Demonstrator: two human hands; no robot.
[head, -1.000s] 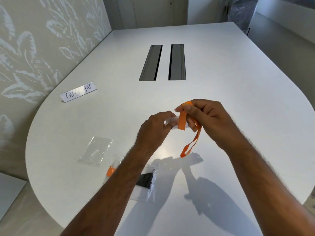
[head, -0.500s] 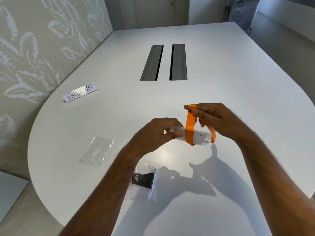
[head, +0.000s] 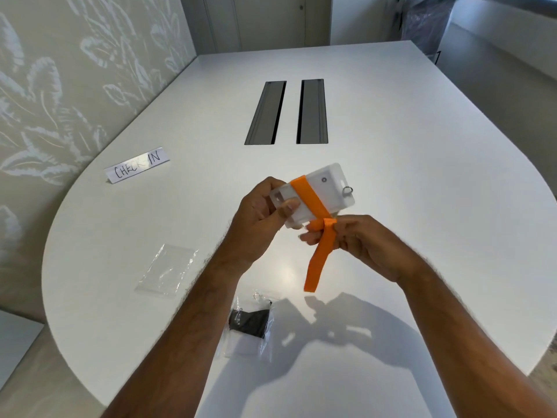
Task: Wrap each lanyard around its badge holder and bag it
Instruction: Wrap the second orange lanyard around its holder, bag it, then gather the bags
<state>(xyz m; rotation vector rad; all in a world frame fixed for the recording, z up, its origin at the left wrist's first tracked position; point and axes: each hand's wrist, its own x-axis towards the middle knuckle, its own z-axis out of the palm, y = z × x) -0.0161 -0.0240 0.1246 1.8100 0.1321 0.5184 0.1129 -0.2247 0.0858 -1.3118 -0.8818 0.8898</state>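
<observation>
Head view has the left hand (head: 259, 218) gripping the clear badge holder (head: 313, 196) above the worktop (head: 391, 152), thumb on its face, while the right hand (head: 358, 245) at four o'clock pinches the orange lanyard (head: 319, 254), whose far wrap is hidden behind.

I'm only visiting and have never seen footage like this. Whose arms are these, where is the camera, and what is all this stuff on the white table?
There is no machine here: a person works with bare hands, and one camera worn on their head looks down at them. The left hand holds a clear badge holder above the white table. The right hand pinches an orange lanyard, one band of it crossing the holder, its loose end hanging. On the table lie an empty clear bag, a bag with a dark lanyard inside, and a handwritten "CHECK IN" sign.
</observation>
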